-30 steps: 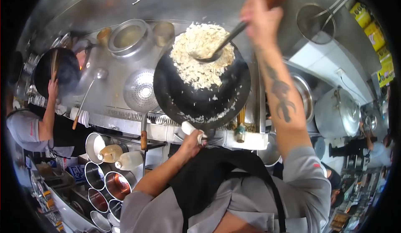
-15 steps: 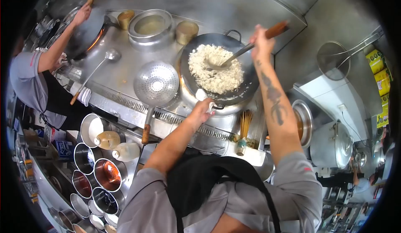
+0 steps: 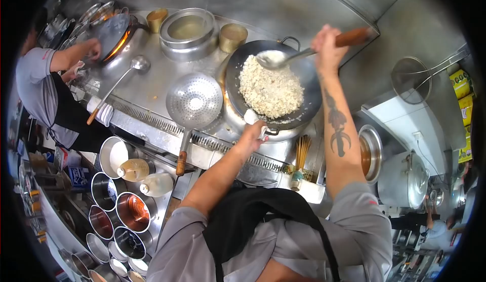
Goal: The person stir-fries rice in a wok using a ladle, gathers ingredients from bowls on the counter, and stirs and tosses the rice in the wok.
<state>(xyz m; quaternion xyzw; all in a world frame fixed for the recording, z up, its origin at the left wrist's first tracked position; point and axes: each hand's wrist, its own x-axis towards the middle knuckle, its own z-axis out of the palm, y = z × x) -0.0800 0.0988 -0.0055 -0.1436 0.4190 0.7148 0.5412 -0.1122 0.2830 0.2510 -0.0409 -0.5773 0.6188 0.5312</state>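
Observation:
A black wok [image 3: 243, 64] rests on the burner ring, with pale fried rice [image 3: 273, 92] heaped in it. My left hand [image 3: 254, 134] is closed around a white cloth [image 3: 251, 116] at the wok's near rim, beside its small handle. My right hand [image 3: 329, 47] grips the wooden handle [image 3: 353, 37] of a metal ladle. The bowl of the ladle [image 3: 272, 61] touches the rice near the wok's far side.
Left of the wok lies a perforated strainer [image 3: 194, 100]; behind it stands a metal pot [image 3: 187, 31]. A co-worker [image 3: 45, 84] stands by another wok [image 3: 109, 34] with flame under it. Sauce containers [image 3: 134, 212] are at lower left, bamboo sticks [image 3: 302, 153] at the near edge.
The wok has come down from its tilted, lifted pose onto the burner, my left hand lowering with it. The ladle has moved toward the rice's far side. The co-worker's arm has dropped.

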